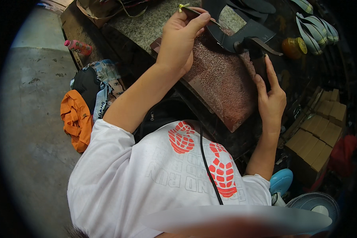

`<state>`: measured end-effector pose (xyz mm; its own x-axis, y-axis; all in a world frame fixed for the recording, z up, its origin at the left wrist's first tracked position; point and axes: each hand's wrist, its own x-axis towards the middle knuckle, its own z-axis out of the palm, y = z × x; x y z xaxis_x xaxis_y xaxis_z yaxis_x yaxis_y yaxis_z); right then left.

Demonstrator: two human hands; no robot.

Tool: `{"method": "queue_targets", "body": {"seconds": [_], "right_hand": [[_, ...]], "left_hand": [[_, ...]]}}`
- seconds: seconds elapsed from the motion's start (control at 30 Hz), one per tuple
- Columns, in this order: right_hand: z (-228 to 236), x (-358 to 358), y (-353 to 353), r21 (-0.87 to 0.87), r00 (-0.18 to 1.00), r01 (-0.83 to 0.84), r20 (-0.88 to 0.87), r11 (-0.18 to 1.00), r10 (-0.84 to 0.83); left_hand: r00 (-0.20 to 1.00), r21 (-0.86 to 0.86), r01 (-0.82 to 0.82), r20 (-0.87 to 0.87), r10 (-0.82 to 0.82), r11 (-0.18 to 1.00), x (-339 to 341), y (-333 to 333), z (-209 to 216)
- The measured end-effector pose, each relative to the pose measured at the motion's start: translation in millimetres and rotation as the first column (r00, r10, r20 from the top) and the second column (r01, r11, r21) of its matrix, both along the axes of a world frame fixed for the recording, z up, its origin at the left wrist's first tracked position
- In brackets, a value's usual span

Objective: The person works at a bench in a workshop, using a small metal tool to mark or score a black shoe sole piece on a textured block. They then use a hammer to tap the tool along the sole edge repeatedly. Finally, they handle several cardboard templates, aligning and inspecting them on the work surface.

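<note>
My left hand (180,37) is raised at the top centre. Its thumb and fingers pinch a thin dark strip (192,13) with a yellow bit at one end. Lower on the right, my right hand (271,97) has its fingers closed around a dark, curved, strap-like piece (259,63), whose exact kind I cannot make out. Under both hands lies a worn reddish-brown board (222,87) with a speckled surface. Between the hands, a black sheet (258,33) with a cut-out opening rests at the board's far edge.
Pale straps (315,33) and an amber jar (294,47) sit at the far right. Cardboard boxes (315,137) and a fan (315,208) stand lower right. On the left are a pink bottle (78,47) and orange cloth (75,119). A bag (97,12) lies at the back.
</note>
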<state>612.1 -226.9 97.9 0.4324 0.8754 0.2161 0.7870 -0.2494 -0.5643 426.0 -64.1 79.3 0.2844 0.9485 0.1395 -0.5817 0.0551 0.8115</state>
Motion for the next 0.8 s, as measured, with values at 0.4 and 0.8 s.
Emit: {"method": "queue_targets", "body": {"seconds": [0.4,0.8], "right_hand": [[-0.7,-4.7,-0.3,-0.003,1.000,0.015,0.010,1.000,-0.015],[5.1,2.7,-3.6,0.128,0.999,-0.001,-0.053,0.992,0.008]], "left_hand": [[0.962,-0.080,0.256,-0.073,-0.262,0.963,9.8,35.9,-0.5],[0.841,0.139,0.476,-0.359,-0.404,0.868,30.5,80.6,-18.0]]}}
